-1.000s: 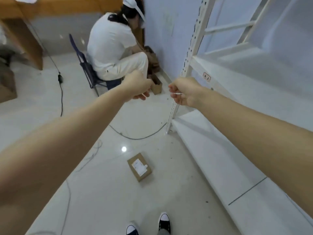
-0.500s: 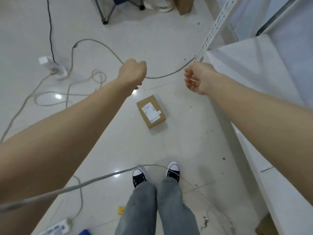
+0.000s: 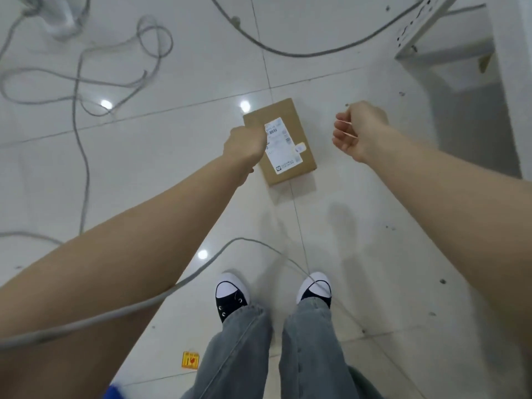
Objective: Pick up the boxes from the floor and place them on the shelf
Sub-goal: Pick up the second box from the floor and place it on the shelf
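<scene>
One flat brown cardboard box (image 3: 290, 131) with a white shipping label lies on the tiled floor in front of my feet. My left hand (image 3: 244, 144) is a closed fist above the box and covers its left edge in the view; I cannot tell whether it touches the box. To the right of the box, my right hand (image 3: 357, 131) hangs clear of it with fingers curled shut. Thin pale lines cross its fingers. The white shelf (image 3: 509, 90) runs along the right edge, with its perforated post (image 3: 417, 23) at the top right.
Grey cables loop over the floor at the left (image 3: 80, 82) and across the top (image 3: 288, 51). Another cable (image 3: 172, 289) runs over my left forearm toward my shoes (image 3: 230, 295). A white device (image 3: 60, 21) sits top left; a yellow sticker (image 3: 190, 360) lies near my feet.
The view has tilted from the room down to the floor. Both fists have dropped toward the box, which now lies right under and between them. The seated person is out of view.
</scene>
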Available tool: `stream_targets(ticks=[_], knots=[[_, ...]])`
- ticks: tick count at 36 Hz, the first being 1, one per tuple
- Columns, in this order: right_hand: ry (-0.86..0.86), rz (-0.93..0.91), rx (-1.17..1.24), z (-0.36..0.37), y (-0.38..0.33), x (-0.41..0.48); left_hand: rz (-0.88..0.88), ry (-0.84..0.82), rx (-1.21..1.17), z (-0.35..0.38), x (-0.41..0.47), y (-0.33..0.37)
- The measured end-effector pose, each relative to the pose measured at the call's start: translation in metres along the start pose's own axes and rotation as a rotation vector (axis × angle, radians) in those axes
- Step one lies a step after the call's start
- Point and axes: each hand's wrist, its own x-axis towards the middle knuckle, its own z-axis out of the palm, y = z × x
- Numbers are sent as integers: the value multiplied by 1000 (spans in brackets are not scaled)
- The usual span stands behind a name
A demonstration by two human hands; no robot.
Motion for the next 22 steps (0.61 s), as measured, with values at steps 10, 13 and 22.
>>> stream_targets(ticks=[10, 13, 22], knots=[[13, 25, -135, 28, 55, 102, -119, -45, -72, 55, 92, -55], [8, 34, -181, 33, 68, 115, -130, -47, -92, 66, 108, -64], [-78, 6, -297, 45, 80, 122, -126, -37, -141, 87, 130, -71]])
